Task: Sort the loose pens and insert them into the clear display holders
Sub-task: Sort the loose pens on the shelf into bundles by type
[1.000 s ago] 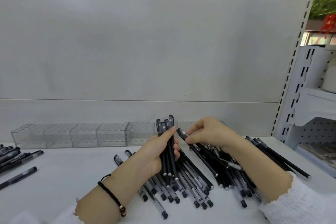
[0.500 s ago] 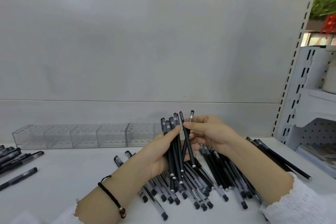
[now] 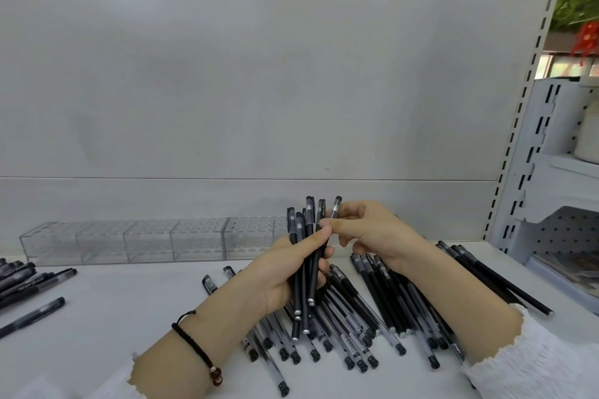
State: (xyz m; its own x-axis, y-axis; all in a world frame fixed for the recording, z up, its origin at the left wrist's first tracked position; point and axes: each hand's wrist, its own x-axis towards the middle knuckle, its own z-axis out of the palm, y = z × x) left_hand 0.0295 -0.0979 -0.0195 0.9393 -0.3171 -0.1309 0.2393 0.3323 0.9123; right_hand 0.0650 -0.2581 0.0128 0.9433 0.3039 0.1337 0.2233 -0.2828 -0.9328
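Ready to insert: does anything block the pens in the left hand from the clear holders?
Nothing visible does. The left hand grips the upright bundle of black pens just in front of the row of clear plastic holders; the right hand only pinches one pen.

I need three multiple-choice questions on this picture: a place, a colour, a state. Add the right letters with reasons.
1. The clear plastic display holders stand: A at the back left of the white table; B on the floor; C on a chair.
2. The braided cord bracelet is: A yellow; B black; C blue.
3. The left hand: A lies flat; B points; C grips a bundle of black pens.
Key: 1A, seen there in a row; 2B, dark cord; 3C, fingers curl round them.
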